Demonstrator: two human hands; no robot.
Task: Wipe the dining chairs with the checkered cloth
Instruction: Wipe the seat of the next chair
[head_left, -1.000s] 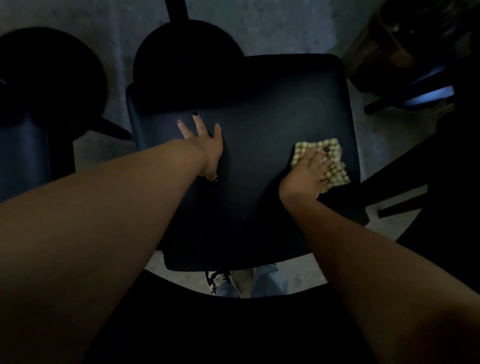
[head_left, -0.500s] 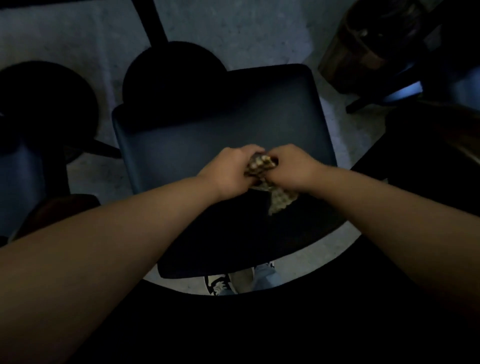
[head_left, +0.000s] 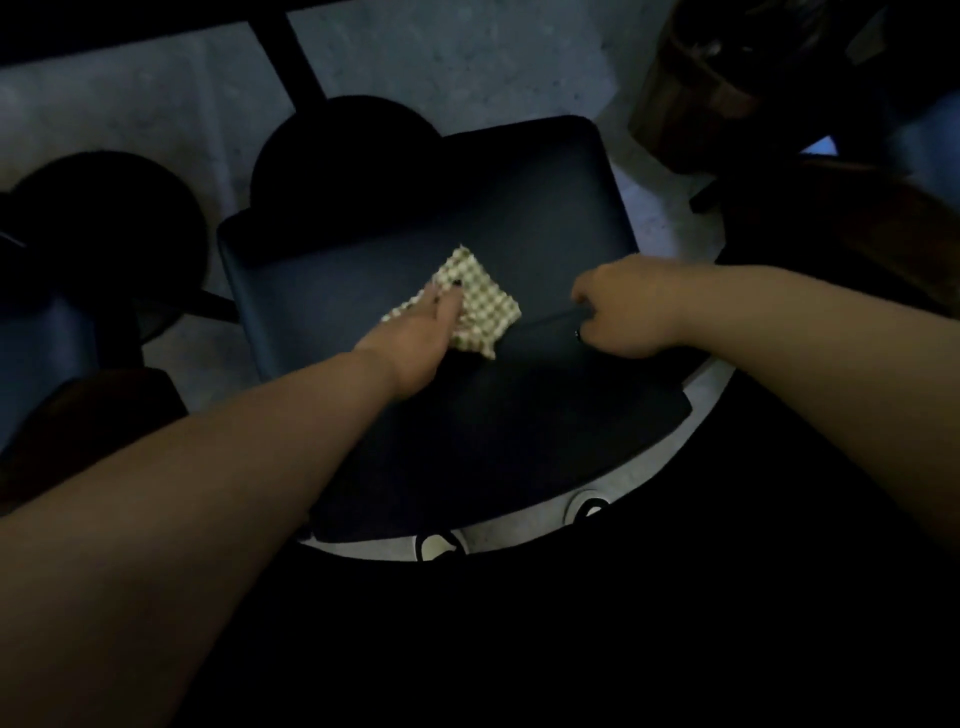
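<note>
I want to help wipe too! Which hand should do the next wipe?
Left. The left hand lies flat on the yellow checkered cloth on the dark chair seat; the right hand grips the seat's ridge.

Dim room, pale speckled floor, wooden furniture.

The checkered cloth, cream with a darker check, lay spread flat and slightly rumpled near the middle of the dining chair. The chair was dark, smooth and squarish with rounded corners. A second dark chair stood to the left, mostly cut off by the frame edge.
</note>
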